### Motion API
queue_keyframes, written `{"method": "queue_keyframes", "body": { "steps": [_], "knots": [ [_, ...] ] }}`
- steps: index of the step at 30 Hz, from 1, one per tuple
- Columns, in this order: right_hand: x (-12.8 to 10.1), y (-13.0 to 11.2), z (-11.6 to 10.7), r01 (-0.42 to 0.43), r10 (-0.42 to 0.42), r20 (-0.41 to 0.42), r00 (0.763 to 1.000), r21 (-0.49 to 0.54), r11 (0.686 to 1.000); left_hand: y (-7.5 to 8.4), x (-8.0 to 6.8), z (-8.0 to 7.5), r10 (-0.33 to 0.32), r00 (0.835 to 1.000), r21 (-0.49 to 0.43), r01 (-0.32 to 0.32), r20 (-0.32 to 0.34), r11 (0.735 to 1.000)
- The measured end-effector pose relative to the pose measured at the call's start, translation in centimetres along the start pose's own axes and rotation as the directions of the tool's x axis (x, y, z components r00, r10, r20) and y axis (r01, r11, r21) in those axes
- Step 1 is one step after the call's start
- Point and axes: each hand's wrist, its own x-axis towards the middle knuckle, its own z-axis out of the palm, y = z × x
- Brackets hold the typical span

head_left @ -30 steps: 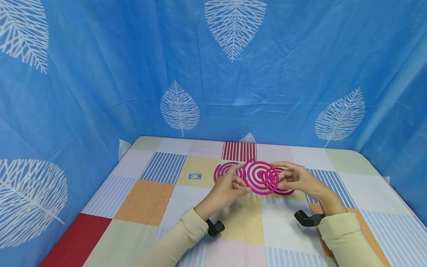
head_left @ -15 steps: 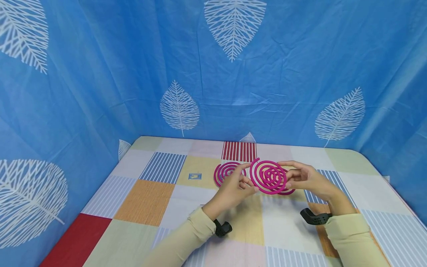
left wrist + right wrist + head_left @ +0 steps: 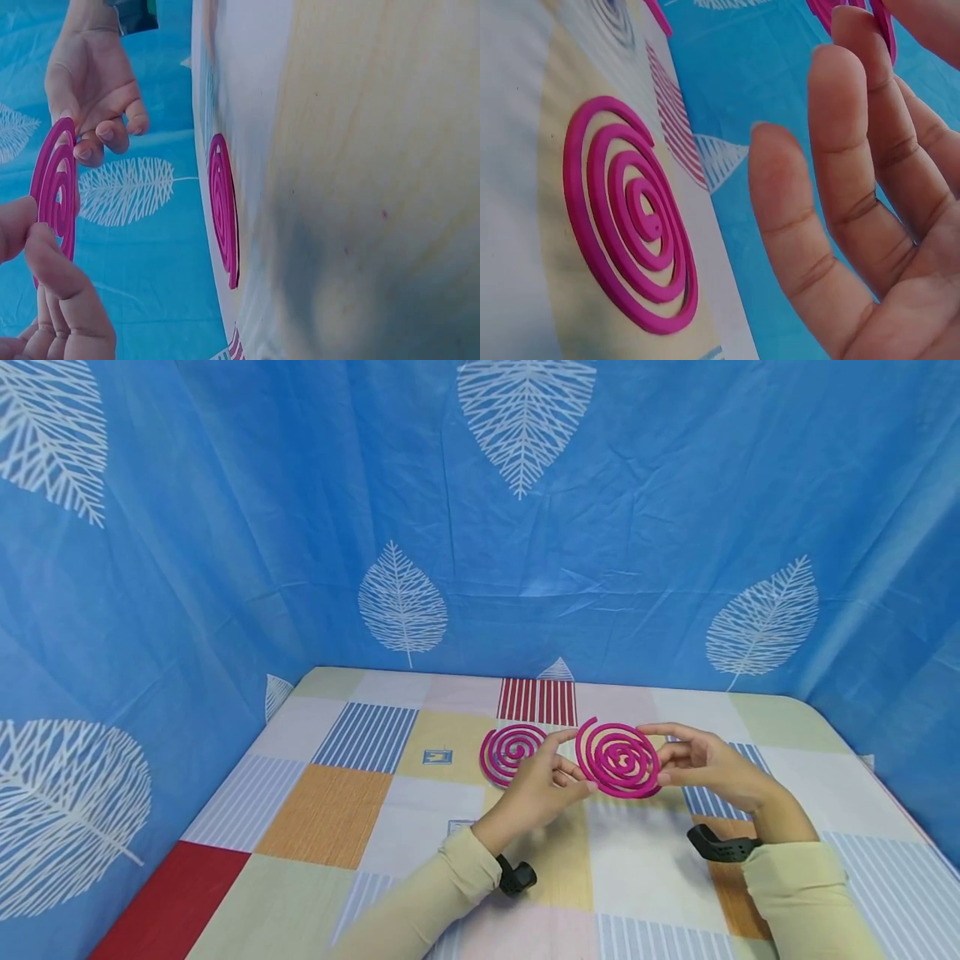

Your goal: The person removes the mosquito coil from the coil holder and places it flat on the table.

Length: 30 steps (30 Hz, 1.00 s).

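Observation:
A pink mosquito coil (image 3: pixel 582 762) is held up between my two hands, its flat face toward the head camera. My left hand (image 3: pixel 534 789) pinches its left edge with thumb and forefinger, as the left wrist view shows. On the opposite edge, thumb and fingers of my right hand (image 3: pixel 712 770) hold it. A second pink coil (image 3: pixel 223 206) lies on the table behind it, mostly covered by the held one in the head view. To the left, a third coil (image 3: pixel 576 195) lies flat, partly hidden by my left hand in the head view.
A patchwork-patterned cloth (image 3: pixel 322 810) covers the table. Blue curtain (image 3: pixel 637 527) with white leaf prints stands behind it and along both sides. Black bands with small devices (image 3: pixel 517 878) sit on both wrists.
Both hands have shifted to the right with the held coil, which now overlaps the right-hand coil more fully. More of the left coil shows. The coils on the table have stayed put.

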Motion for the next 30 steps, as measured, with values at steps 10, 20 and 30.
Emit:
{"method": "queue_keyframes", "body": {
  "steps": [10, 20, 30],
  "knots": [
    [-1.0, 0.3, -1.2, -0.004, 0.003, 0.029, 1.0, 0.022, 1.0, 0.0, 0.8, 1.5, -0.013, 1.0, -0.036, 0.013, 0.0, 0.999],
    [-2.1, 0.6, -2.2, -0.032, 0.032, 0.023, 0.999, 0.011, 0.999, 0.0, 1.2, 2.7, -0.016, 1.0, -0.045, 0.016, 0.01, 0.999],
    [-3.1, 0.6, -3.1, -0.029, 0.028, 0.038, 0.999, 0.038, 0.999, 0.1, 2.1, 4.0, -0.026, 1.0, -0.051, 0.026, 0.001, 0.998]
  ]
}}
